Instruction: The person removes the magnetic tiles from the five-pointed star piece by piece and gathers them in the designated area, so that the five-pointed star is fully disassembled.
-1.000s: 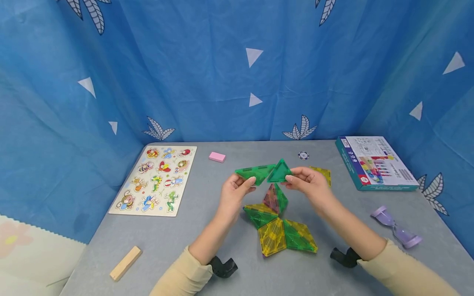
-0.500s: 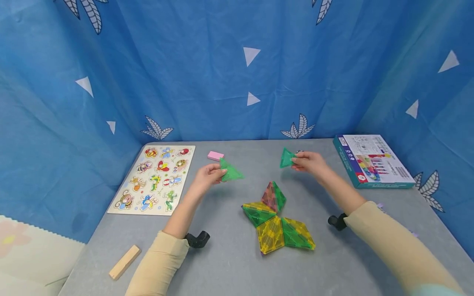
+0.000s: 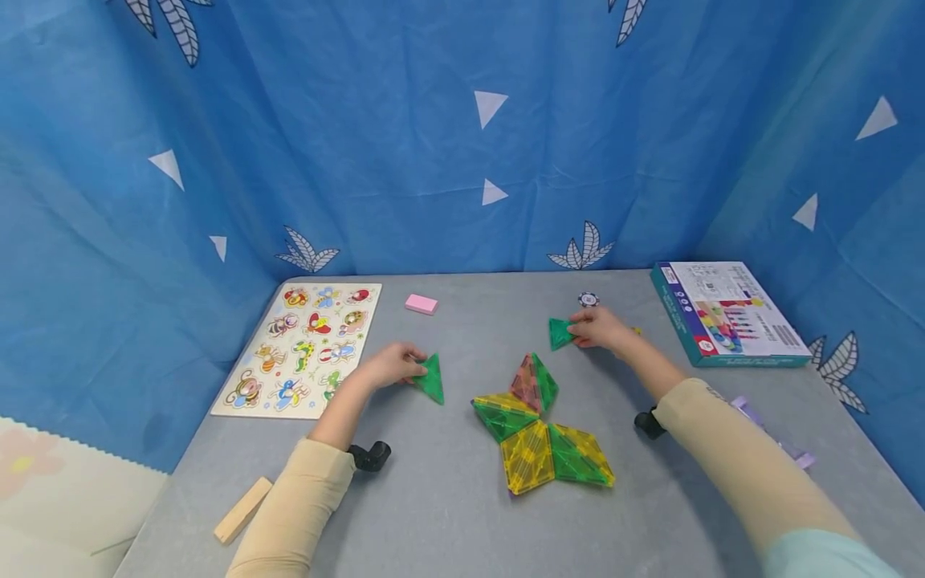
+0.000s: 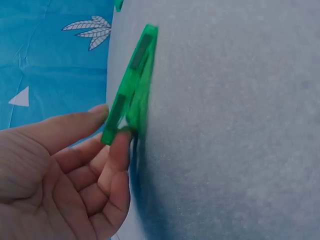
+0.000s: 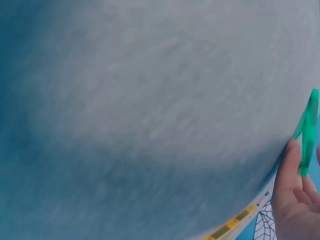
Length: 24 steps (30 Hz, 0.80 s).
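Observation:
In the head view my left hand (image 3: pixel 393 365) pinches a green triangular magnetic tile (image 3: pixel 432 380) low over the table, right of the puzzle board. The left wrist view shows thumb and fingertips on one end of this tile (image 4: pixel 131 82), its edge turned toward the camera. Farther back, my right hand (image 3: pixel 601 330) holds a smaller green triangular magnetic tile (image 3: pixel 560 334) by its right side. That tile (image 5: pixel 310 132) appears at the right edge of the right wrist view. Between the hands and nearer stands a joined group of yellow, green and reddish magnetic tiles (image 3: pixel 531 457).
A puzzle board (image 3: pixel 340 321) with animal pictures lies left, a wooden block (image 3: pixel 243 510) nearer. At the back are a pink block (image 3: pixel 421 304) and a poker chip (image 3: pixel 588 299). A box (image 3: pixel 730 313) and a partly hidden purple hourglass (image 3: pixel 747 411) are on the right.
Both hands have drawn apart, separating the two green tiles above the group. Then the left hand has come lower and nearer, its tile turning, and the right hand has lowered slightly.

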Each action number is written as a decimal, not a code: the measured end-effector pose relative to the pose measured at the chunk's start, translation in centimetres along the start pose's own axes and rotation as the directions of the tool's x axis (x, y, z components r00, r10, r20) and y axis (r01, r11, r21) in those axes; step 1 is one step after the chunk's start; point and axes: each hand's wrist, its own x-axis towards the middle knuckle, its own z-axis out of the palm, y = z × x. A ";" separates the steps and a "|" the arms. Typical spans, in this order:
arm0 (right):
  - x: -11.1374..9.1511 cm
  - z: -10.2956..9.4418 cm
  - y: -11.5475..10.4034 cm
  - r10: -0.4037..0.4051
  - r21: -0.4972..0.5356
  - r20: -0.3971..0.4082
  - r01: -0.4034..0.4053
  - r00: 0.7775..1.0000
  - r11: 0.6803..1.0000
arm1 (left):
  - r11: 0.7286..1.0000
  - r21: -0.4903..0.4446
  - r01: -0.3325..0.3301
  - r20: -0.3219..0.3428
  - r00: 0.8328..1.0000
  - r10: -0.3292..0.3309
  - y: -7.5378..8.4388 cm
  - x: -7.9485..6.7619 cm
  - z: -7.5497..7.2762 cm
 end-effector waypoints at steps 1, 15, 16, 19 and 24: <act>-0.1 0.0 0.1 -0.003 -0.001 -0.004 0.003 1.000 1.000 | 1.000 0.006 -0.001 -0.012 1.000 0.002 0.0 0.0 0.0; -6.7 0.0 -0.8 -0.269 -0.195 0.091 0.282 0.959 0.939 | 0.902 0.358 -0.239 -0.146 0.940 0.307 5.3 -3.6 4.3; -7.4 0.2 -0.8 -0.282 -0.181 0.139 0.305 0.949 0.935 | 0.875 0.374 -0.308 -0.105 0.923 0.370 6.1 -4.2 5.1; -9.2 1.1 -0.5 -0.299 -0.135 0.302 0.351 0.905 0.926 | 0.760 0.439 -0.478 0.022 0.852 0.523 8.1 -5.6 7.6; -11.0 2.5 0.1 -0.257 -0.153 0.489 0.372 0.834 0.916 | 0.634 0.548 -0.546 0.111 0.799 0.591 10.0 -6.0 10.9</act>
